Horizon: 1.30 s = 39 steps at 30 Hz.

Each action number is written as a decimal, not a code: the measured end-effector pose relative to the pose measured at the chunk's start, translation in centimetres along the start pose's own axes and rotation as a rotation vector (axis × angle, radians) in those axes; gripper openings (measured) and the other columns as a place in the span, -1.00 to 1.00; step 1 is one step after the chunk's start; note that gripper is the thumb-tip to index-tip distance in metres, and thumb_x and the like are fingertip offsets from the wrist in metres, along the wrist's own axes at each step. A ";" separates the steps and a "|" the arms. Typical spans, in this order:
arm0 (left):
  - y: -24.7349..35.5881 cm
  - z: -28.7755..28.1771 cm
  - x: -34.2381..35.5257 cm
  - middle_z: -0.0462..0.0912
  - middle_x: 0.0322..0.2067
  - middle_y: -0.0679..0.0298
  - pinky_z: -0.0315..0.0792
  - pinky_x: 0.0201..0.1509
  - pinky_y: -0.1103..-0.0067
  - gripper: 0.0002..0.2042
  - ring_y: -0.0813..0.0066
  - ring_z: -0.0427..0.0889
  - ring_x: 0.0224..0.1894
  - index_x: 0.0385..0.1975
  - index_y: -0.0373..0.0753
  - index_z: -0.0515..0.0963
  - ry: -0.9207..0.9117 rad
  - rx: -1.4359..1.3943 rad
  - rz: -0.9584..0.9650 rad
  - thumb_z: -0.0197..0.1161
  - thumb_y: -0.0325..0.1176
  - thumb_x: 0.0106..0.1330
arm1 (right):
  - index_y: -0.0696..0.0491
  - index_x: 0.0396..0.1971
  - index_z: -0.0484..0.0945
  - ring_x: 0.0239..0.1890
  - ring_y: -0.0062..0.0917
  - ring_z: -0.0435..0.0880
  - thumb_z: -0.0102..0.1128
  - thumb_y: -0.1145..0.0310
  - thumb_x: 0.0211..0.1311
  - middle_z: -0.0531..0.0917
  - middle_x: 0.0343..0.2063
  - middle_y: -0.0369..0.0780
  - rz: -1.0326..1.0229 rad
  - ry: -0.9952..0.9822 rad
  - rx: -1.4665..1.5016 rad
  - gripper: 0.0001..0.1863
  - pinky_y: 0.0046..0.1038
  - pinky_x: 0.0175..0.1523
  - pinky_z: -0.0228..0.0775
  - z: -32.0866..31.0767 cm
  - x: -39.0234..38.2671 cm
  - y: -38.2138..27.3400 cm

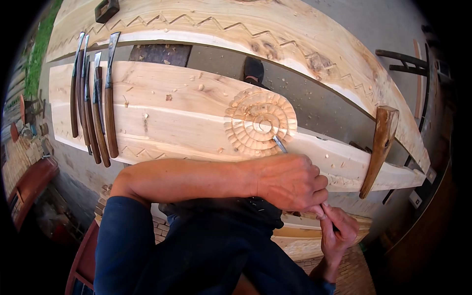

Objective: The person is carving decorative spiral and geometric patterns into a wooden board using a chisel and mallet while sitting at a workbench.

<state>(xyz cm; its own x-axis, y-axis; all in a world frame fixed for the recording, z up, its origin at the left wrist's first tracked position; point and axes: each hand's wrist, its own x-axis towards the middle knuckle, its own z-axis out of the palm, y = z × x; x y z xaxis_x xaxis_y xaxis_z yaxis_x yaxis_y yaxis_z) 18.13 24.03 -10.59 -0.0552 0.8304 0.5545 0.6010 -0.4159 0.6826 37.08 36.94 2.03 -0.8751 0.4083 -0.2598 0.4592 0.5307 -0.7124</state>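
A round rosette of ringed, scalloped cuts (246, 113) is carved into a pale wooden board (172, 98) in front of me. The metal blade of a carving gouge (280, 144) meets the rosette just below its centre ring. My left hand (292, 181), its forearm lying across the near edge of the board, is closed around the gouge and hides most of it. Lower and further right, my right hand (339, 227) is closed at the handle end, which its fingers mostly cover.
Several chisels (93, 98) with wooden handles lie side by side on the board's left. A wooden mallet (381, 147) rests across its right end. Beyond is a second board (221, 29) with a zigzag groove; a dark block (106, 10) sits on it. A dark shoe (253, 69) shows between the boards.
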 end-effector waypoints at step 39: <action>-0.6 0.9 0.8 0.37 -0.54 0.41 0.38 -0.50 0.52 -0.69 0.52 0.51 -0.52 -0.44 -0.17 0.49 0.035 0.200 0.074 0.36 -0.10 0.39 | 0.11 0.03 0.85 -0.51 -0.45 0.73 0.49 0.76 0.15 0.81 -0.41 -0.08 -0.129 -0.038 -0.068 -0.57 -0.50 -0.40 0.46 -1.6 1.7 0.8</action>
<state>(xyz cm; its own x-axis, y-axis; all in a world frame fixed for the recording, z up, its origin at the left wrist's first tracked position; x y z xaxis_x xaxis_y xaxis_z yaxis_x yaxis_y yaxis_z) 18.44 25.22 -10.97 -0.0309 0.7857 0.6179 0.7504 -0.3901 0.5335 36.20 39.23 2.04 -0.9320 0.3056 -0.1949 0.3509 0.6264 -0.6960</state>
